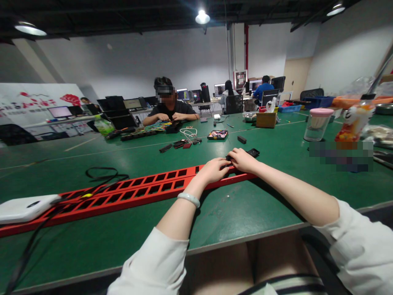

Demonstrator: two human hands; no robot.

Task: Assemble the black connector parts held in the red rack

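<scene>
A long red rack (147, 185) with two rows of rectangular openings lies across the table, slanting from the lower left to the middle. At its right end a black plastic piece (253, 153) shows beyond my fingers; most of it is hidden under them. My left hand (215, 169) is bent over the rack's end, fingertips closed at the black piece. From the right, my right hand (242, 159) grips the same piece with curled fingers, close beside the left fingertips. What the fingertips hold underneath is covered.
A white box-like device (27, 207) with black cables (106, 176) rests on the rack's left end. Dark small parts (182, 143), a flat box (217, 135) and a black block (242, 139) lie beyond. A pink-lidded jar (317, 125) stands right. Opposite, a person (170, 104) handles wires.
</scene>
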